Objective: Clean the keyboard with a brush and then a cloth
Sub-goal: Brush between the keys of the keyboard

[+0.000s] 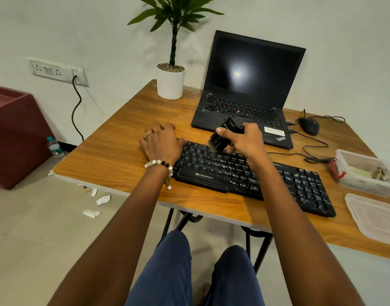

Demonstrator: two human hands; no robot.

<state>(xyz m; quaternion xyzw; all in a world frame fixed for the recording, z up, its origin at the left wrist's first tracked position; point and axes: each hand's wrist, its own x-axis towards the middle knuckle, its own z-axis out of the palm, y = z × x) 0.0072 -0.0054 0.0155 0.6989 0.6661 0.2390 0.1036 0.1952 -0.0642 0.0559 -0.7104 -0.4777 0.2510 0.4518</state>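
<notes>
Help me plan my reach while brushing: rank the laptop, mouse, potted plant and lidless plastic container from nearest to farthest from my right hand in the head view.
From the right hand:
1. Laptop, just behind the hand.
2. Mouse, to the right.
3. Potted plant, back left; close to the mouse's distance, so hard to call.
4. Plastic container, far right edge.

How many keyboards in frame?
2: the external keyboard under both hands at the table's front, and the laptop's built-in keyboard behind it. None appear hidden.
</notes>
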